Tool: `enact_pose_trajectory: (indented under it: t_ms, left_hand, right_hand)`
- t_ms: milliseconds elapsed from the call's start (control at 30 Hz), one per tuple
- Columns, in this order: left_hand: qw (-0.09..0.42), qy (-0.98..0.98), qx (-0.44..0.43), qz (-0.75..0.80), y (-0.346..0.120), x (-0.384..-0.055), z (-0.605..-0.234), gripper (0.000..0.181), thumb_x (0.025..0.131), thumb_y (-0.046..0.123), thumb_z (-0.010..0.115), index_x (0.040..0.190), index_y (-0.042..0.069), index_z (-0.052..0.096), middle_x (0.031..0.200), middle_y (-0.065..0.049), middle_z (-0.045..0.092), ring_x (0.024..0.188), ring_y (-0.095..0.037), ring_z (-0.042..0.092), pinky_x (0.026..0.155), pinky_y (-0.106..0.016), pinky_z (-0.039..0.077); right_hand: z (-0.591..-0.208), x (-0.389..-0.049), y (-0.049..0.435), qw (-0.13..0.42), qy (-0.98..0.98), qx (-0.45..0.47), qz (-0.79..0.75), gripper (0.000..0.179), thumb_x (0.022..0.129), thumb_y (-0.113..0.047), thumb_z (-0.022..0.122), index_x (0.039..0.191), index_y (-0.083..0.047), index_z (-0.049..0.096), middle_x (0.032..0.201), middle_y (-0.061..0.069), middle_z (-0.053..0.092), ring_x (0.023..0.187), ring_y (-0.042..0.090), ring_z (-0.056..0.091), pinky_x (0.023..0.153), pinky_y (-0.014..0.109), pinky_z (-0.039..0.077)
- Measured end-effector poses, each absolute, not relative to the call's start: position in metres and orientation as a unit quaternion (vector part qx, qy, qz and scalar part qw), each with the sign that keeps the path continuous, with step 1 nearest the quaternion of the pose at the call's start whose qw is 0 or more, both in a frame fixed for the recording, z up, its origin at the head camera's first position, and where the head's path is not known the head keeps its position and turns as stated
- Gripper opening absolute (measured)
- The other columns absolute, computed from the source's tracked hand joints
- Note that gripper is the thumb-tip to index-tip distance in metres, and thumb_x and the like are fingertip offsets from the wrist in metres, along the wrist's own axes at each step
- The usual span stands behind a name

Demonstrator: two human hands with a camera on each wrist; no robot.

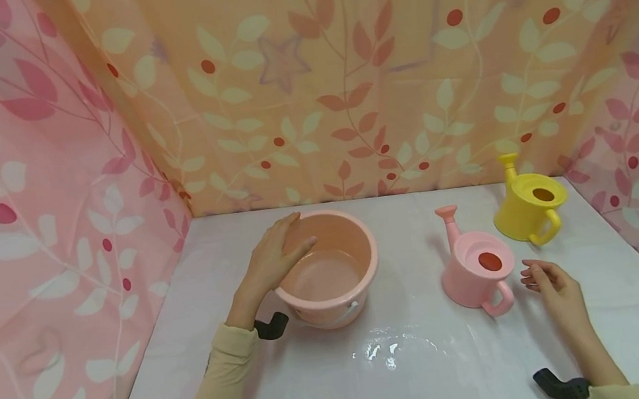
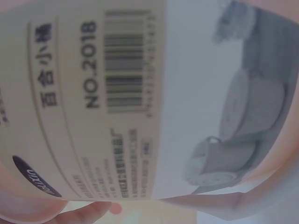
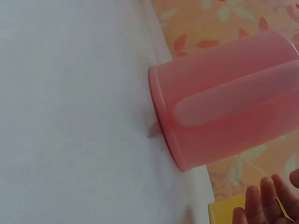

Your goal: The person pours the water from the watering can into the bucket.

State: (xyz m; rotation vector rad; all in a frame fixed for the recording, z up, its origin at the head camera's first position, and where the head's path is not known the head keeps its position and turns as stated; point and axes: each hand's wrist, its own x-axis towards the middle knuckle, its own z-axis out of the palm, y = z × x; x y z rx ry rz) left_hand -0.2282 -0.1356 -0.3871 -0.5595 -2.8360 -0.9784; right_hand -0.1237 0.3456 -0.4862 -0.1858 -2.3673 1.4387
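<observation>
A pale pink bucket [image 1: 369, 253] stands left of the table's middle. My left hand [image 1: 269, 259] lies along its left rim with fairly straight fingers, the thumb reaching over the opening. In the left wrist view, a printed label [image 2: 126, 60] on the bucket's side fills most of the picture, and part of a finger [image 2: 86, 213] shows at the bottom edge. To the right stands a pink watering can [image 1: 465, 278], upright. My right hand [image 1: 555, 290] is just right of its handle [image 3: 233, 95], apart from it, fingers loosely bent and holding nothing.
Behind the pink can, at the back right, stands a yellow watering can [image 1: 516, 215]. A white cloth [image 1: 426, 386] covers the table, with shiny reflections in front of the bucket. Patterned curtains [image 1: 283, 97] hang behind and on both sides.
</observation>
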Motion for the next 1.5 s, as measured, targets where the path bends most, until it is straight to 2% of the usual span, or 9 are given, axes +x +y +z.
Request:
enact_pose_trajectory:
  t_ms: [233, 467, 667, 900, 1100, 1200, 1333, 1500]
  left_hand:
    - [0.044, -0.929, -0.181, -0.321, -0.136, -0.229, -0.388, 0.075, 0.085, 0.066, 0.045, 0.145, 0.023, 0.03, 0.147, 0.0, 0.035, 0.133, -0.026, 0.034, 0.101, -0.056, 0.033]
    - [0.041, -0.928, -0.177, -0.324, -0.135, -0.228, -0.388, 0.076, 0.085, 0.067, 0.045, 0.145, 0.023, 0.031, 0.146, 0.0, 0.035, 0.133, -0.026, 0.033, 0.101, -0.056, 0.032]
    - [0.042, -0.926, -0.182, -0.328, -0.136, -0.227, -0.387, 0.076, 0.085, 0.066, 0.045, 0.145, 0.021, 0.031, 0.146, -0.002, 0.036, 0.133, -0.027, 0.034, 0.101, -0.056, 0.033]
    - [0.044, -0.926, -0.183, -0.328, -0.136, -0.227, -0.387, 0.076, 0.086, 0.065, 0.045, 0.145, 0.02, 0.031, 0.146, -0.002, 0.036, 0.133, -0.028, 0.034, 0.1, -0.056, 0.033]
    - [0.043, -0.926, -0.179, -0.329, -0.136, -0.227, -0.387, 0.076, 0.085, 0.066, 0.045, 0.145, 0.022, 0.031, 0.147, 0.0, 0.035, 0.133, -0.027, 0.034, 0.101, -0.056, 0.033]
    - [0.046, -0.925, -0.18, -0.33, -0.135, -0.228, -0.388, 0.076, 0.085, 0.066, 0.045, 0.145, 0.022, 0.031, 0.146, 0.0, 0.036, 0.133, -0.027, 0.034, 0.101, -0.056, 0.033]
    - [0.045, -0.925, -0.18, -0.331, -0.136, -0.228, -0.388, 0.076, 0.085, 0.066, 0.045, 0.145, 0.022, 0.031, 0.146, 0.0, 0.036, 0.133, -0.027, 0.034, 0.1, -0.056, 0.033]
    - [0.044, -0.926, -0.177, -0.329, -0.136, -0.227, -0.388, 0.076, 0.085, 0.066, 0.045, 0.145, 0.023, 0.03, 0.147, 0.001, 0.035, 0.134, -0.026, 0.033, 0.101, -0.056, 0.032]
  right_hand:
    - [-0.489, -0.118, 0.337, 0.164, -0.851, -0.05, 0.496, 0.034, 0.099, -0.023, 0.043, 0.112, 0.007, 0.053, 0.085, -0.021, 0.058, 0.077, -0.006, 0.057, 0.068, 0.007, 0.047]
    - [-0.488, -0.114, 0.331, 0.122, -0.859, -0.057, 0.495, 0.041, 0.1, -0.031, 0.038, 0.116, 0.004, 0.052, 0.09, -0.02, 0.057, 0.081, -0.008, 0.056, 0.071, 0.007, 0.046]
    - [-0.488, -0.11, 0.325, 0.133, -0.853, -0.046, 0.503, 0.04, 0.101, -0.028, 0.036, 0.111, 0.007, 0.053, 0.09, -0.026, 0.056, 0.08, -0.008, 0.056, 0.072, 0.007, 0.047]
    - [-0.487, -0.107, 0.318, 0.135, -0.855, -0.022, 0.499, 0.039, 0.102, -0.025, 0.032, 0.105, 0.006, 0.054, 0.091, -0.026, 0.055, 0.083, -0.009, 0.054, 0.073, 0.005, 0.043]
    - [-0.484, -0.103, 0.312, 0.122, -0.864, -0.015, 0.488, 0.036, 0.102, -0.021, 0.033, 0.109, 0.006, 0.056, 0.093, -0.031, 0.054, 0.089, -0.015, 0.049, 0.074, 0.003, 0.04]
    - [-0.484, -0.102, 0.309, 0.111, -0.869, -0.02, 0.481, 0.037, 0.102, -0.024, 0.033, 0.111, 0.004, 0.056, 0.094, -0.033, 0.053, 0.091, -0.017, 0.048, 0.074, 0.003, 0.04]
    - [-0.484, -0.101, 0.304, 0.095, -0.866, -0.023, 0.491, 0.035, 0.101, -0.026, 0.037, 0.107, 0.002, 0.056, 0.09, -0.024, 0.058, 0.088, -0.012, 0.051, 0.074, 0.005, 0.043]
    - [-0.488, -0.103, 0.297, 0.1, -0.853, -0.019, 0.512, 0.026, 0.099, -0.023, 0.044, 0.101, 0.001, 0.055, 0.083, -0.002, 0.066, 0.08, -0.002, 0.058, 0.073, 0.007, 0.045]
